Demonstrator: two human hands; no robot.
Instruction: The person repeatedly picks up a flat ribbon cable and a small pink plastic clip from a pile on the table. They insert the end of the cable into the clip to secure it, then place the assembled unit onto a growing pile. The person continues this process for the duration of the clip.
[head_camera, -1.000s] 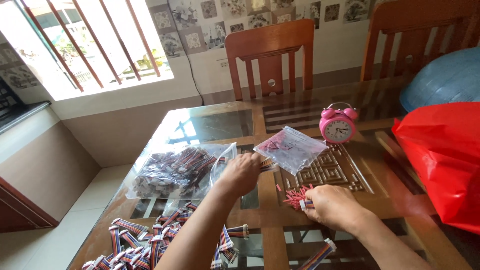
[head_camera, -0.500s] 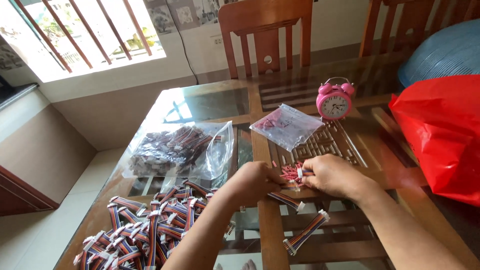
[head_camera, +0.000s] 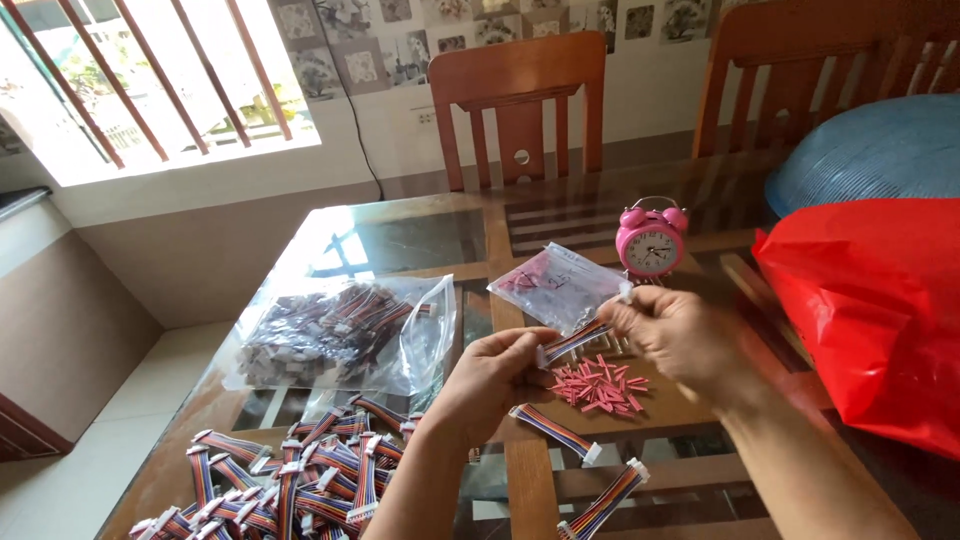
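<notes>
- Head view: both hands up over the glass table (head_camera: 400, 240), stretching one short ribbon cable (head_camera: 575, 340) between them
- Left hand (head_camera: 490, 375) pinches the cable's near end, at the white plug; other fingers curled loosely
- Right hand (head_camera: 680, 335) pinches the far end, fingertips tight on that plug; looks like something small is being fitted there, too small to tell
- Cable is in the air, just above the pile of pink bits (head_camera: 598, 385), clear of the table
- Step, as I read it: working on one cable end, mid-handling; next move calls for a steady two-hand pinch and a fine push at the right fingertips
- Around: heap of cables (head_camera: 300, 480) at lower left, two loose cables (head_camera: 555, 430) near the left wrist, big bag (head_camera: 340, 335) of cables behind the heap, small bag (head_camera: 560, 285) just past the hands, pink clock (head_camera: 650, 240) behind that
- Edges: red bag (head_camera: 870, 310) sits close on the right, crowding the right forearm; table's left edge runs past the heap
- Room: bare glass ahead towards the chair (head_camera: 520, 110), some between the small bag and the big one; near side is tight
</notes>
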